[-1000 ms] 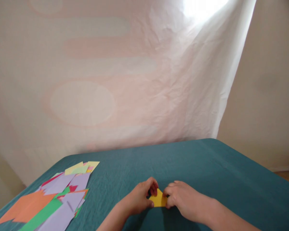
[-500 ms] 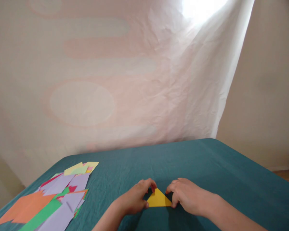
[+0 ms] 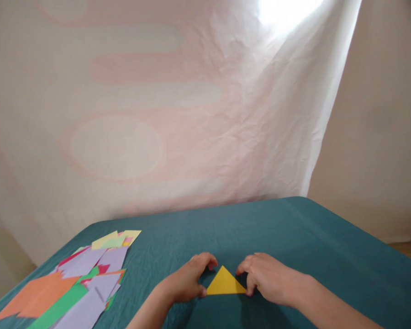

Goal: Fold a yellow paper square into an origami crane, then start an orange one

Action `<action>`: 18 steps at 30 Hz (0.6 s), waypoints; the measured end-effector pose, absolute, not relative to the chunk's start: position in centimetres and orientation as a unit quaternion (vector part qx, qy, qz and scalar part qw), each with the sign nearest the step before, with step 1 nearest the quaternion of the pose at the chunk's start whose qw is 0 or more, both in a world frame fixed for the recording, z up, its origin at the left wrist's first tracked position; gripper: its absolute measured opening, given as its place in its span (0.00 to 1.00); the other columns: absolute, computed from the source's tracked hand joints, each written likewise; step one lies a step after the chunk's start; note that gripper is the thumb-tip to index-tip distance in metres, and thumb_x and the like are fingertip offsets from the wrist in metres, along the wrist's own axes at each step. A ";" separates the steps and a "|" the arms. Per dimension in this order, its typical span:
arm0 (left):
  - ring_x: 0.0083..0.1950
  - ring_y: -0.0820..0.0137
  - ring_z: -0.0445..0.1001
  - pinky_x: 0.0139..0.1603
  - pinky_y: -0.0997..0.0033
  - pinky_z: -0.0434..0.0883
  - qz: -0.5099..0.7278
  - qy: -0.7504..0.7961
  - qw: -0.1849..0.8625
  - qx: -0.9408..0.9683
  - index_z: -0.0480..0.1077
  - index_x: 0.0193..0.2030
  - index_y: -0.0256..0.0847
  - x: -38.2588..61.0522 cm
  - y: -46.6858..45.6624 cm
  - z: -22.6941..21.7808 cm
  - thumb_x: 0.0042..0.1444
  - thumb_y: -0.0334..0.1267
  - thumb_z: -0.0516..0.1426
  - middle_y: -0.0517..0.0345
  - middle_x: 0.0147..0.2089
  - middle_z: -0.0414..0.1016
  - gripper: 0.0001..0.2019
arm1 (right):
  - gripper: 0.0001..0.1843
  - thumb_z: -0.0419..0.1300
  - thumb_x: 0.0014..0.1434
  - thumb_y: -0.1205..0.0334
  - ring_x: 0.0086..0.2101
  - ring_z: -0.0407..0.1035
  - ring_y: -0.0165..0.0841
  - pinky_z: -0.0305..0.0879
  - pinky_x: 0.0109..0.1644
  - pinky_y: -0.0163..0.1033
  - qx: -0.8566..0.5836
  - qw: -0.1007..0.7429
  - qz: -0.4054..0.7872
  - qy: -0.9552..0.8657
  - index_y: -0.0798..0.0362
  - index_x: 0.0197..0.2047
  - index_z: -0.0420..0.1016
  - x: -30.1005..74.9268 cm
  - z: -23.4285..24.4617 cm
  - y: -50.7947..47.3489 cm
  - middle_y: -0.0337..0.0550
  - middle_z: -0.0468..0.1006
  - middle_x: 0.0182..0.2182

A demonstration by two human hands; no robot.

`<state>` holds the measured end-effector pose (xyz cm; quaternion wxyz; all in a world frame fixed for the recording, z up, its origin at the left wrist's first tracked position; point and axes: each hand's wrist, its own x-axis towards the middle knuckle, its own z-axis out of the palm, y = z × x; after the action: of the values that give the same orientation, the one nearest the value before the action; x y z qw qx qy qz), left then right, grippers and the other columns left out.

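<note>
A yellow piece of paper folded into a triangle (image 3: 223, 282) lies on the table with its point away from me. My left hand (image 3: 188, 278) is at its left corner, the thumb tip touching or right beside it. The left index finger arches over the cloth, apart from the paper. On the other side, my right hand (image 3: 265, 278) has its thumb at the right corner of the triangle. Its index finger is bent and hovers near the right slanted edge, with a gap between it and the thumb. The undersides of both hands are hidden.
A loose pile of coloured paper, with orange sheets (image 3: 37, 294), a green sheet (image 3: 63, 306), lilac sheets (image 3: 85, 308) and pale yellow pieces (image 3: 104, 241), spreads over the left side. A dark green cloth covers the table (image 3: 178, 233). Behind it hangs a pale sheet (image 3: 192, 137).
My left fingers have moved left, off the triangle's top point, which now shows fully. The triangle's left corner is more visible. My right hand has hardly moved.
</note>
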<state>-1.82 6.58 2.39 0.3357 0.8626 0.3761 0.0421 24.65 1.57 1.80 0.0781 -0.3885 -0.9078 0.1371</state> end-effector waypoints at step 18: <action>0.43 0.69 0.67 0.43 0.72 0.65 0.070 0.400 0.357 0.841 0.65 0.47 0.43 -2.5 6.9 2.4 0.39 0.24 0.54 0.59 0.45 0.69 0.25 | 0.23 0.49 0.48 0.77 0.40 0.72 0.33 0.60 0.46 0.35 -0.422 0.185 0.206 -0.864 0.46 0.32 0.82 24.5 1.3 2.1 0.37 0.81 0.39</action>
<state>-2.48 6.93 2.39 0.3567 0.8415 0.3997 0.0699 24.48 2.13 1.26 0.1845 -0.4215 -0.8636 0.2060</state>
